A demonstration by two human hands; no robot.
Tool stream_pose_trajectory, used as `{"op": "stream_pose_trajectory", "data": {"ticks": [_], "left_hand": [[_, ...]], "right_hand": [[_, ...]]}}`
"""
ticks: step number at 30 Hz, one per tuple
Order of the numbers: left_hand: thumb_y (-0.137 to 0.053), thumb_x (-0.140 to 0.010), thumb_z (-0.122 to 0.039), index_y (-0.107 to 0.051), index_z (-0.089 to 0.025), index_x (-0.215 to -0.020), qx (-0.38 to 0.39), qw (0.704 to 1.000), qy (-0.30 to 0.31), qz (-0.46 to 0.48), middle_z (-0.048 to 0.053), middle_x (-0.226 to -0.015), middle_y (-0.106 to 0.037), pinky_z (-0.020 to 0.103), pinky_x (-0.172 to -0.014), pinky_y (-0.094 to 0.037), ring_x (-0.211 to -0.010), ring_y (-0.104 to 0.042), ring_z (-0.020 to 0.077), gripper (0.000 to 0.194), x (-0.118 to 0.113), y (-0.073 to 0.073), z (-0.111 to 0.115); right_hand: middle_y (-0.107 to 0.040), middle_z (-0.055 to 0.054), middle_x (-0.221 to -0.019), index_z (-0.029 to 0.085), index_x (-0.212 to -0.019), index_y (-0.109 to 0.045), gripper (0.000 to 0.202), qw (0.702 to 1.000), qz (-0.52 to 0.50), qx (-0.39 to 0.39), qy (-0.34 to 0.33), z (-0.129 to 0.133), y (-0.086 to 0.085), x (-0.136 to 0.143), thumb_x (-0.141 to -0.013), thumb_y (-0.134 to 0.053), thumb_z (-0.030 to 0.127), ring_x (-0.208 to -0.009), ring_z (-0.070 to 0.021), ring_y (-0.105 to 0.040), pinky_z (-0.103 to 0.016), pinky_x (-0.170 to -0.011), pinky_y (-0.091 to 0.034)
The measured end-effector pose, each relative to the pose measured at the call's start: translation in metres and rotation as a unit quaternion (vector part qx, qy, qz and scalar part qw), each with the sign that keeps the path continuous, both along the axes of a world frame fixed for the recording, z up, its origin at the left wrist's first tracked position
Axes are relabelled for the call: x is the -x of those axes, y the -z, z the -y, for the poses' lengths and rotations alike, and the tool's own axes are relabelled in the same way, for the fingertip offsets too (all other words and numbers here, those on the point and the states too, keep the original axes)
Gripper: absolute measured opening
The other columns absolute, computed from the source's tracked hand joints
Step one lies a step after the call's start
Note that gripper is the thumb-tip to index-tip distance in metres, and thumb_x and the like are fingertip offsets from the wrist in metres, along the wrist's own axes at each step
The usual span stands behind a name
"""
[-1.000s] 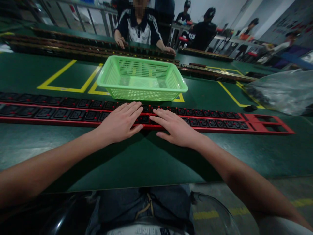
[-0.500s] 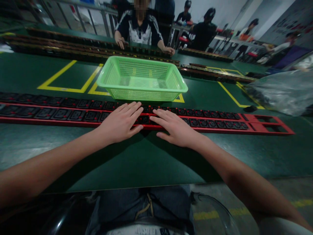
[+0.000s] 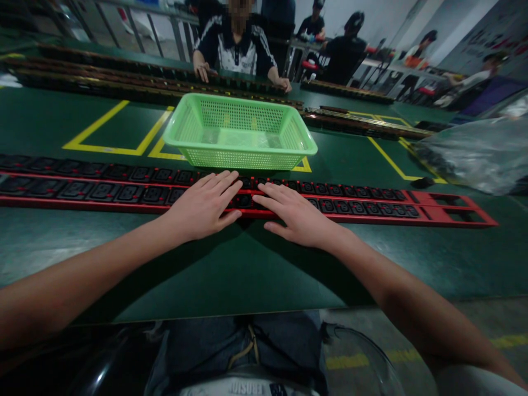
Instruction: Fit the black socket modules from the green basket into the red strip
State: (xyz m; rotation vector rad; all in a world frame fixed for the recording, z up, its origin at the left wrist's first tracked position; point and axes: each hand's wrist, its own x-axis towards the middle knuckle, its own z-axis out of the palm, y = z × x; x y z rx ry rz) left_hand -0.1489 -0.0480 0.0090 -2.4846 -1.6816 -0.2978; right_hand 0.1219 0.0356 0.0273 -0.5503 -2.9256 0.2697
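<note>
Two long red strips [image 3: 447, 204] lie side by side across the green table, fitted with rows of black power sockets [image 3: 154, 195]. My left hand [image 3: 206, 206] rests flat over the sockets near the middle, fingers stretched out and thumb apart. To its right my right hand [image 3: 295, 214] lies the same way, palm down with fingers spread. A small gap shows red and black between the two hands. Neither hand grips anything. The sockets under my palms are hidden. At the right end the strips have open rectangular cutouts.
Just behind the strips stands a light green perforated basket [image 3: 243, 157]. Long dark strips [image 3: 124, 80] lie farther back, where a person [image 3: 237, 49] sits opposite. A clear plastic bag [image 3: 478, 154] is at the right. Yellow tape [image 3: 103, 149] marks the green table [image 3: 247, 280].
My hands stay where they were on the strips. Across the table, the other person's hand on the right side of view has shifted slightly left.
</note>
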Motion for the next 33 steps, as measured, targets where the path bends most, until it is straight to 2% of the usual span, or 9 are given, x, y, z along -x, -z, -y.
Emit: {"op": "stream_pose_trajectory", "data": {"ticks": [6,13,18,22,27,33], "left_hand": [[-0.050,-0.108,-0.048,-0.057,-0.007,-0.161,0.003,1.000,0.002,0.014,0.023,-0.175,-0.047,0.058,-0.134,-0.038,-0.163,-0.046,0.0396,0.067,0.0007,-0.0003,0.0002],[-0.048,-0.109,-0.048,-0.056,-0.003,-0.160,0.008,1.000,0.004,0.007,0.025,-0.175,-0.046,0.060,-0.133,-0.038,-0.162,-0.045,0.0415,0.069,0.0000,-0.0015,0.0005],[-0.050,-0.108,-0.047,-0.056,-0.003,-0.160,0.007,1.000,0.004,0.008,0.026,-0.174,-0.046,0.060,-0.134,-0.038,-0.162,-0.046,0.0413,0.068,0.0006,-0.0007,0.0002],[-0.051,-0.108,-0.047,-0.056,-0.004,-0.161,0.004,1.000,0.004,0.006,0.025,-0.175,-0.046,0.060,-0.133,-0.038,-0.162,-0.046,0.0415,0.068,0.0004,-0.0007,0.0001],[-0.051,-0.108,-0.047,-0.056,-0.006,-0.161,0.001,1.000,0.002,0.007,0.023,-0.175,-0.047,0.058,-0.134,-0.038,-0.163,-0.045,0.0396,0.067,0.0004,0.0002,0.0001],[-0.052,-0.108,-0.049,-0.056,-0.009,-0.162,0.001,1.000,0.005,0.015,0.023,-0.175,-0.047,0.058,-0.134,-0.038,-0.162,-0.046,0.0397,0.067,0.0017,0.0003,0.0000]], "right_hand": [[-0.043,-0.017,-0.179,0.023,-0.165,-0.054,0.064,1.000,-0.009,0.001,0.001,0.0000,0.0010,-0.0008,-0.104,-0.069,0.031,-0.167,-0.0366,-0.040,-0.065,-0.135,-0.036],[-0.043,-0.016,-0.178,0.023,-0.165,-0.054,0.064,1.000,-0.010,0.002,-0.001,-0.0004,0.0012,-0.0009,-0.104,-0.069,0.031,-0.167,-0.0360,-0.039,-0.064,-0.135,-0.036],[-0.043,-0.019,-0.178,0.019,-0.165,-0.055,0.063,1.000,-0.004,-0.001,0.000,-0.0003,0.0011,-0.0003,-0.104,-0.068,0.030,-0.166,-0.0371,-0.040,-0.064,-0.135,-0.036],[-0.045,-0.016,-0.178,0.023,-0.165,-0.055,0.063,1.000,-0.013,-0.002,-0.002,-0.0007,0.0012,-0.0005,-0.104,-0.069,0.032,-0.166,-0.0362,-0.041,-0.065,-0.134,-0.036],[-0.042,-0.020,-0.178,0.018,-0.165,-0.054,0.062,1.000,-0.001,-0.005,-0.002,-0.0009,0.0011,-0.0008,-0.105,-0.067,0.031,-0.166,-0.0377,-0.039,-0.064,-0.135,-0.036],[-0.043,-0.017,-0.178,0.023,-0.165,-0.054,0.064,1.000,-0.012,0.000,-0.004,-0.0011,0.0017,-0.0010,-0.104,-0.068,0.031,-0.166,-0.0367,-0.040,-0.066,-0.134,-0.036]]}}
